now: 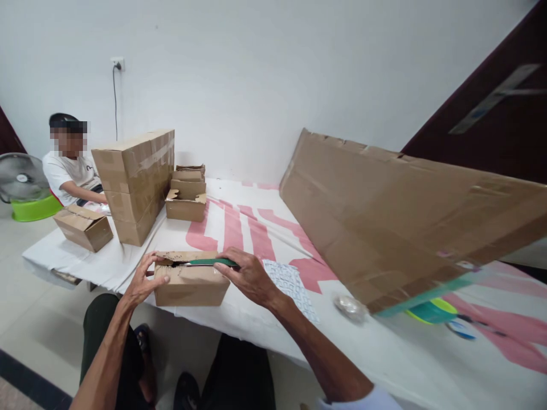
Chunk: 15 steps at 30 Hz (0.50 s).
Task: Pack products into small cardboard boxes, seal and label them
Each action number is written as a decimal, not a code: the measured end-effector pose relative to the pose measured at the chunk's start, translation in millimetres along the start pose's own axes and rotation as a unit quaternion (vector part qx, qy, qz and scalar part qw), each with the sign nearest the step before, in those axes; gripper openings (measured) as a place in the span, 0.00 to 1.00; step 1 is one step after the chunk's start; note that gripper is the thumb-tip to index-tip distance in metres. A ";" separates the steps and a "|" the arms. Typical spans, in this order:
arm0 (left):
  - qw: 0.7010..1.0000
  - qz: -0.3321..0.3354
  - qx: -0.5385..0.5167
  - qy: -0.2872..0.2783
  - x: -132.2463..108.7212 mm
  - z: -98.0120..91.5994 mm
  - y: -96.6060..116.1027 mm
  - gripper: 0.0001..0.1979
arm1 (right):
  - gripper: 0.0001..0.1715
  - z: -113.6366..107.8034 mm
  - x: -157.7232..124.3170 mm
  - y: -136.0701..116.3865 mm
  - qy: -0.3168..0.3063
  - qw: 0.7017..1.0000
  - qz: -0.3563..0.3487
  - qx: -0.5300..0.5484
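A small cardboard box (192,291) sits at the near edge of the cloth-covered table, a dark ragged gap along the seam of its top. My left hand (143,282) grips the box's left end, thumb on the near side and fingers at the far top edge. In my right hand (245,276) is a green-handled knife (205,262), lying nearly flat along the top. Its blade points left, and the tip is at the gap. Whatever is inside the box is hidden.
Stacked cartons (141,188) stand beyond my left hand, with opened boxes (186,208) behind and another box (85,228) at left. A person (70,171) sits there beside a fan (23,177). Rightward are a sticker sheet (290,287), a tape roll (350,307) and a large leaning cardboard sheet (401,222).
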State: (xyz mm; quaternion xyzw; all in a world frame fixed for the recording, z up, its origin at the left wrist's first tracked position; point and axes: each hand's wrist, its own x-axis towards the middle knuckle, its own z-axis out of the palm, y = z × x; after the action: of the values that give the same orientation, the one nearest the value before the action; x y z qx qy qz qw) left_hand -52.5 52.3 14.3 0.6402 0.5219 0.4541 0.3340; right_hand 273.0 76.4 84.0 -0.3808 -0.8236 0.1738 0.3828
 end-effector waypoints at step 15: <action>1.000 0.002 -0.024 -0.001 4.6 -0.3 2.6 0.25 | 0.12 16.8 49.2 -19.0 -0.105 0.972 -0.033 -0.205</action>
State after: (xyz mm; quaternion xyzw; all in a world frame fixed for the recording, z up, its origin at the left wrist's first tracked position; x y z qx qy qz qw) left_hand -51.7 56.1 17.8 0.6335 0.5095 0.4662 0.3488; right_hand 230.3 101.6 108.7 -0.4037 -0.8893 0.0274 0.2129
